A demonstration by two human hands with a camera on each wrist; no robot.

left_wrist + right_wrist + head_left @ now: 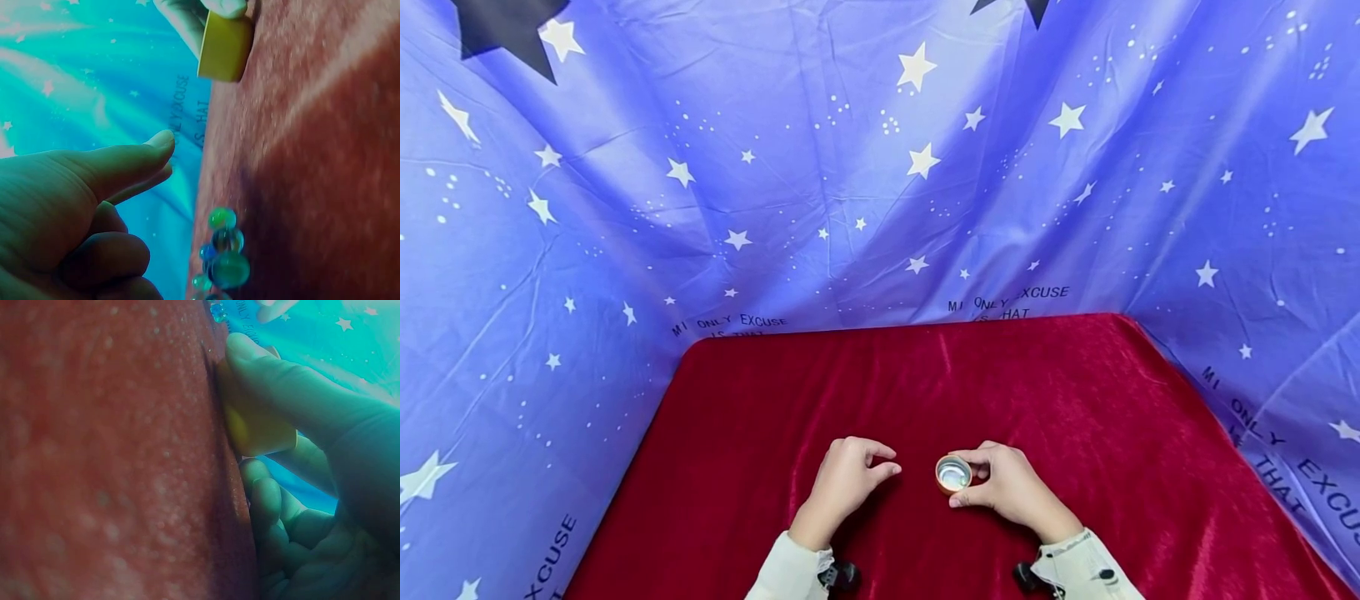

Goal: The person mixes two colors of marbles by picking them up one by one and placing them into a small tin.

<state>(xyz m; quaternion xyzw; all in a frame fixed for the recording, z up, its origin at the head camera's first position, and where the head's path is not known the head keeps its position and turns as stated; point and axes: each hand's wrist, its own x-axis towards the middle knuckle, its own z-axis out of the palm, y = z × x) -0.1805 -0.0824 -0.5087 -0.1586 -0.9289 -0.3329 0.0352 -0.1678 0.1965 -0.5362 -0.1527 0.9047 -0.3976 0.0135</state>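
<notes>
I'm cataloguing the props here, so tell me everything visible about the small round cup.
The cup is short and round, its outer wall smooth and yellow-orange, its inside silvery and metallic-looking. It is roughly upright, open side up, on or just above the red cloth. The right hand pinches its wall between thumb and fingers. Whether anything lies inside is unclear.

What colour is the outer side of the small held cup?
The cup looks yellow outside, clearest in the left wrist view; more orange in the head view.

From here I see a red-clothed table (1060, 383), with wrinkled blue starry curtains (820, 200) hanging beyond its left, right and far edges.
</notes>
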